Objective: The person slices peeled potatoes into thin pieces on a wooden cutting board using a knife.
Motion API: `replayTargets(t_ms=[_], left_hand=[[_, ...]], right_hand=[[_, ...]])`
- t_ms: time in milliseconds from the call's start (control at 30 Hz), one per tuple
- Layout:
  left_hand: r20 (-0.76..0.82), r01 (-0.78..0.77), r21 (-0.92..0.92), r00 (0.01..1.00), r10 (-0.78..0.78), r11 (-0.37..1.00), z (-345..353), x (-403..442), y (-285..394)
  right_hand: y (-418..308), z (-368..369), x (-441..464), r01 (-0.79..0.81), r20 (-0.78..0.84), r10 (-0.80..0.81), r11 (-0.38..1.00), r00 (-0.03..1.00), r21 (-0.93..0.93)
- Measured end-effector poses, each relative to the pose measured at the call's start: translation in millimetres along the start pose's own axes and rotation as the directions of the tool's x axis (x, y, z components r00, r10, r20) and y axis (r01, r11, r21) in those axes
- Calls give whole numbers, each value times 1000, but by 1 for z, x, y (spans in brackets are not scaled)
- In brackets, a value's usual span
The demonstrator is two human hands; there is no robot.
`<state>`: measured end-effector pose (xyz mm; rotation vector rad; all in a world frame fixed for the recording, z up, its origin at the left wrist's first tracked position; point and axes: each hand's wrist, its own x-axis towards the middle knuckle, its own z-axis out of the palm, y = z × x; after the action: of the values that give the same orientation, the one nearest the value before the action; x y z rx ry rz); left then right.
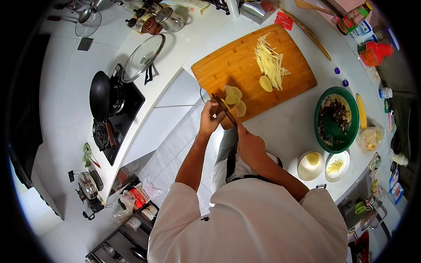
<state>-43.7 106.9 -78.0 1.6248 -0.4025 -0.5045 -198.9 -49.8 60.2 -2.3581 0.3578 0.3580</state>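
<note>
My right hand (252, 148) is closed around the handle of a dark-bladed kitchen knife (225, 109), at the near left corner of a wooden cutting board (228, 57). On the other side of the blade, my left hand (209, 117) has its fingers bent in close to the steel. What those fingers hold is mostly hidden. Several thin potato slices (234, 95) lie fanned out beside the knife. Farther up the board are a heap of potato strips (269, 63) and a rounded potato piece (265, 83).
Right of the board stand a green basin (322, 136) with dark scraps, a cream bowl (305, 172), a small dish of chopped bits (337, 165) and a corn cob (361, 111). A wok (101, 96) sits on the stove at left, near a glass lid (142, 57).
</note>
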Motion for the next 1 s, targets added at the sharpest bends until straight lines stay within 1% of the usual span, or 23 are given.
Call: replayTargets(t_ms=[33,133,233,333,367,433,533,567,633,733,833,967,1000], left_hand=[[7,-6,-26,1000,7,1000,0,0,1],[34,-31,5,999,31,1000,-1,-1,3],[48,2,-8,999,-2,1000,-3,-1,5],[-2,-36,-7,999,36,999,1,1,8],[-1,-16,-1,1000,16,1000,0,2,6],[1,27,12,1000,-27,1000,-2,1,0],[17,-21,61,1000,20,998,-2,2,-1],[21,-6,80,1000,5,997,-4,2,1],[30,25,117,999,-29,993,-6,2,2],[23,15,138,1000,-19,990,-6,4,0],[32,4,109,999,-7,994,-5,4,4],[33,-54,124,998,50,991,-1,6,10],[28,-62,130,998,59,990,0,6,9]], right_hand=[[0,0,0,0,-3,0,1000,1000,2],[1,4,1,-10,-1,10,1000,1000,-4],[2,6,1,2,-7,-2,1000,1000,-8],[7,10,6,19,-29,-19,1000,999,15],[7,12,8,26,-39,-25,999,999,27],[9,15,11,6,3,-6,1000,1000,5],[13,19,17,-26,54,27,999,998,-28],[13,21,20,-33,68,36,999,997,-37],[16,26,24,-33,46,34,999,998,-21],[18,28,27,-23,25,23,1000,999,-10],[22,34,26,5,-27,-5,1000,1000,9],[29,46,40,38,-152,-25,996,988,81],[26,41,42,18,-131,-7,996,991,82]])
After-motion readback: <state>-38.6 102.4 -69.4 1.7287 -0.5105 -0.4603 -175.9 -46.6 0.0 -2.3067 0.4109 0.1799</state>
